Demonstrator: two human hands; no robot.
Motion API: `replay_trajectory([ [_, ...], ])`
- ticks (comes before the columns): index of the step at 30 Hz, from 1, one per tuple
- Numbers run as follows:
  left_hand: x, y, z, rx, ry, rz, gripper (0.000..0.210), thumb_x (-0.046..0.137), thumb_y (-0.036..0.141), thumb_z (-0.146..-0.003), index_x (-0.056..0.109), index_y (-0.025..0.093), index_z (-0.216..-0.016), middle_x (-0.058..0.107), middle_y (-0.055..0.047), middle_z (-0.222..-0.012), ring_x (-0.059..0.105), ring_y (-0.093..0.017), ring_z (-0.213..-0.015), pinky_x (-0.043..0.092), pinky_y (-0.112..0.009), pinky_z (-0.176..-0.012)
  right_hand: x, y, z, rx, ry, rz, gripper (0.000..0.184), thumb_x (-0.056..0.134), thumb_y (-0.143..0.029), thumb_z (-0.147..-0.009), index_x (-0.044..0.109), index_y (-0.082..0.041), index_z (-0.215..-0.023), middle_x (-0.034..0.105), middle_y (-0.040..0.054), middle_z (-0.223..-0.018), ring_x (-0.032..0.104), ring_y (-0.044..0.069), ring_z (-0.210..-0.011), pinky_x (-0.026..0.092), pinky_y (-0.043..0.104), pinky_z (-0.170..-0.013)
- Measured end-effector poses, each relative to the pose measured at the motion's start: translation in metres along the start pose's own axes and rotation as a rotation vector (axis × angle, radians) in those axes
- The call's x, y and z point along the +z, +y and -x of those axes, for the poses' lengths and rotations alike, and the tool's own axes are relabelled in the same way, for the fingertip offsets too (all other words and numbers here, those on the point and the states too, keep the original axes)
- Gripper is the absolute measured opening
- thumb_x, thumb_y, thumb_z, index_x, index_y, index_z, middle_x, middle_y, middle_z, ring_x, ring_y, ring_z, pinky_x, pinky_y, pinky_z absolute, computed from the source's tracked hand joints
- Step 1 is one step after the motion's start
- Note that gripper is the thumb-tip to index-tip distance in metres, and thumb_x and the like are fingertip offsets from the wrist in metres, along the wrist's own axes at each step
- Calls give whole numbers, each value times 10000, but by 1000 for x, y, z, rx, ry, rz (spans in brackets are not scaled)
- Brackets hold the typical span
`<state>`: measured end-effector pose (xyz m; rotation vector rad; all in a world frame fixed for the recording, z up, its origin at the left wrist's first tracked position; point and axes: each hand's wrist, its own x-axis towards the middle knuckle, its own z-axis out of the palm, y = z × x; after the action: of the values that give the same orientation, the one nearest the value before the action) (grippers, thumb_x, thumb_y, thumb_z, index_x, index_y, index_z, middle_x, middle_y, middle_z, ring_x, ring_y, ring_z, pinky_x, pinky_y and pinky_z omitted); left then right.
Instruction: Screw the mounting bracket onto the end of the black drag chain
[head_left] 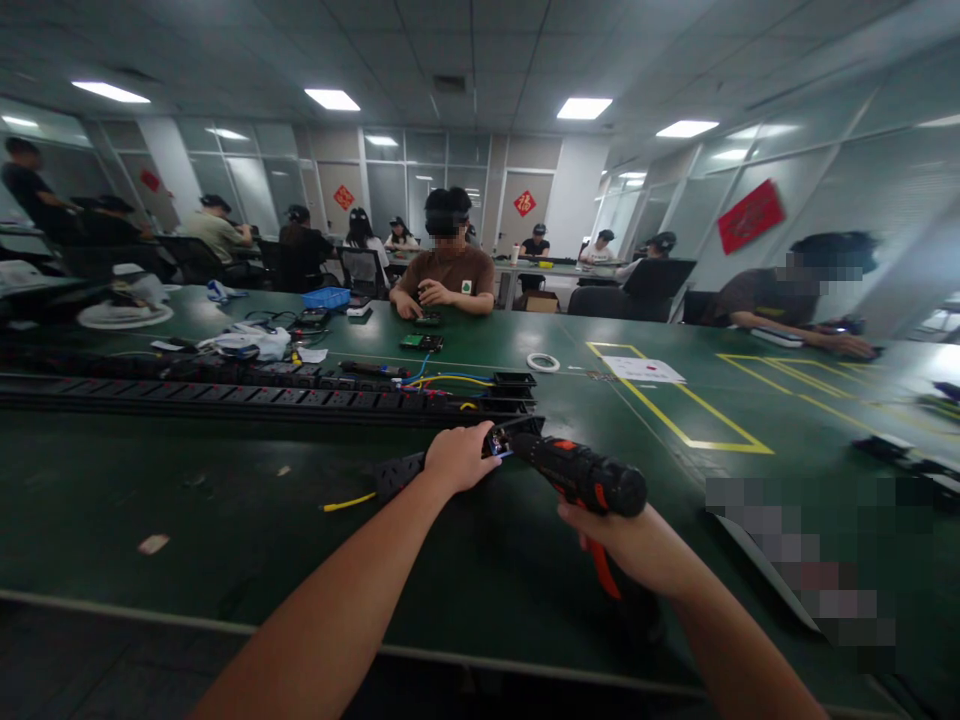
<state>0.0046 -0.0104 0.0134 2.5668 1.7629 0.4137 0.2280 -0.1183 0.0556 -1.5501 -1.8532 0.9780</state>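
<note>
My right hand (630, 545) is closed round the handle of a black and orange cordless drill (577, 470). The drill lies nearly level and points left, its nose close to my left hand (459, 460). My left hand's fingers wrap over a short black socket piece (397, 474), steadying it on the green table (247, 540). Small metal parts and a bit of blue wire show at its end near the drill nose; contact there I cannot make out. A yellow wire (351, 502) sticks out at its left.
Long black socket strips (247, 398) lie behind my hands, with blue and yellow wires at their right end. A tape roll (543, 362), a paper sheet (643, 370) and a blue basket (326, 298) are farther back. Co-workers sit opposite and at the right.
</note>
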Motion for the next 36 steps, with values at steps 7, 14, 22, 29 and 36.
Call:
replay_trajectory([
  [7, 1, 0, 0, -3, 7, 10, 611, 565, 547, -819, 434, 300, -1363, 677, -63, -1130, 631, -279, -1016, 465, -375, -832, -1, 1, -1, -8, -1, -11, 235, 584, -418, -829, 599, -184, -818, 578, -15, -623, 565, 163, -601, 462, 297, -597],
  [14, 2, -1, -1, 16, 16, 14, 611, 552, 553, -824, 432, 289, -1362, 673, -66, -1143, 624, -283, -1033, 467, -385, -830, 1, -3, 2, -52, -25, -74, 219, 579, -379, -829, 609, -181, -918, 632, 19, -805, 597, 160, -642, 500, 303, -631],
  [22, -1, 0, 1, -8, -11, 7, 624, 558, 560, -824, 425, 296, -1373, 662, -75, -1164, 622, -269, -1045, 458, -369, -856, 2, -1, 1, -26, 21, -98, 223, 594, -333, -798, 611, -176, -955, 643, 26, -817, 604, 161, -630, 503, 304, -617],
  [29, 0, 0, 1, -4, -7, 1, 625, 551, 566, -826, 415, 302, -1376, 665, -71, -1157, 623, -274, -1043, 466, -376, -848, 1, -2, 1, -22, 37, -143, 254, 608, -331, -778, 615, -164, -970, 676, 59, -896, 605, 165, -625, 514, 321, -627],
  [36, -2, 1, 1, -11, -19, 5, 620, 550, 557, -830, 412, 301, -1377, 657, -71, -1175, 614, -270, -1060, 458, -372, -864, 2, -3, 1, -13, 48, -97, 209, 599, -318, -773, 624, -169, -917, 672, 41, -831, 614, 169, -623, 510, 313, -632],
])
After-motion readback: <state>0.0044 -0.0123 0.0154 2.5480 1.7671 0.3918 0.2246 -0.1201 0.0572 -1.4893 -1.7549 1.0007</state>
